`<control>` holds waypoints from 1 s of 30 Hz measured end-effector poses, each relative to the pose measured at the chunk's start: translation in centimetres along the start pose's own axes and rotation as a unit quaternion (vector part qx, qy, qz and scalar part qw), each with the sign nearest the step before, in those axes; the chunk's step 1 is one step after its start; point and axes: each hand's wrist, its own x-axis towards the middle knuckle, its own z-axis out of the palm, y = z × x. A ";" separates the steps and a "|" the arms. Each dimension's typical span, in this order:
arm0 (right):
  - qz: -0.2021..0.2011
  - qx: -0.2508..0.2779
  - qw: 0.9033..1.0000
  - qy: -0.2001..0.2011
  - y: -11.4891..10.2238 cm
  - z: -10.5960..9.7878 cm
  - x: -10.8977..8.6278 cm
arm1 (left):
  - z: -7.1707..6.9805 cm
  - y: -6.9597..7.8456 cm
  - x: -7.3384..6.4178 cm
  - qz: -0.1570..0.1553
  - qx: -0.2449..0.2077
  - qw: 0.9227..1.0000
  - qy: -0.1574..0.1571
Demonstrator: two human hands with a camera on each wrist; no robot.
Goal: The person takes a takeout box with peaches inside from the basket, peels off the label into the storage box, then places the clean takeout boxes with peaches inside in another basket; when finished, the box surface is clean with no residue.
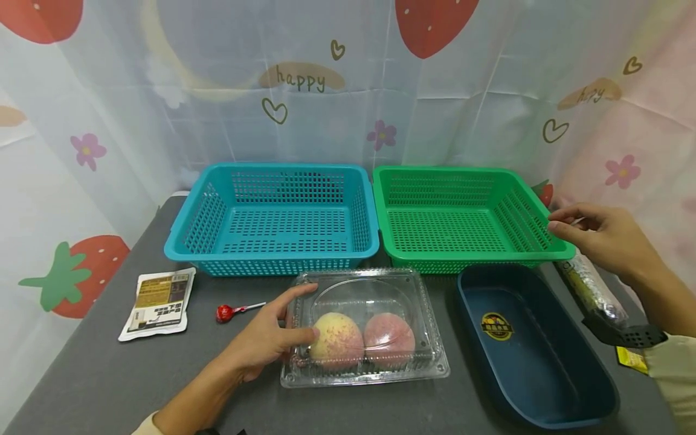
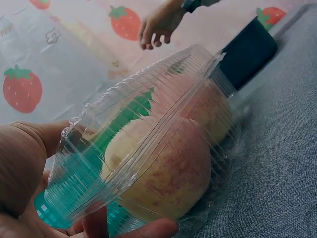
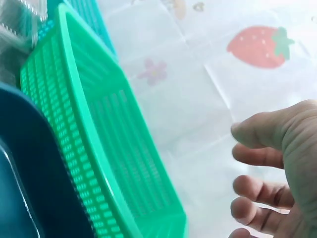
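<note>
A clear plastic clamshell box (image 1: 375,283) lies at the front middle of the grey table. Inside it show two peaches, one yellowish (image 1: 338,338) and one pinker (image 1: 389,339). My left hand (image 1: 261,341) grips the box by its left side, thumb over the lid; the left wrist view shows fingers along its ridged edge (image 2: 148,148). Out to the right, my right hand (image 1: 609,238) hovers by the right end of the green basket (image 1: 473,260). Its fingers are loosely bent with nothing between them, as the right wrist view (image 3: 277,173) confirms.
A blue basket (image 1: 277,260) stands beside the green one at the back. At front right is a dark blue basin (image 1: 544,356), with a silvery wrapped item (image 1: 595,287) and yellow packet (image 1: 632,360) beyond. A pouch (image 1: 160,302) and red lollipop (image 1: 224,313) lie left.
</note>
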 end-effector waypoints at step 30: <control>0.071 -0.035 0.978 -0.194 7.5 3.6 0.7 | 0.3 0.8 -0.8 0.004 -0.087 0.996 -0.016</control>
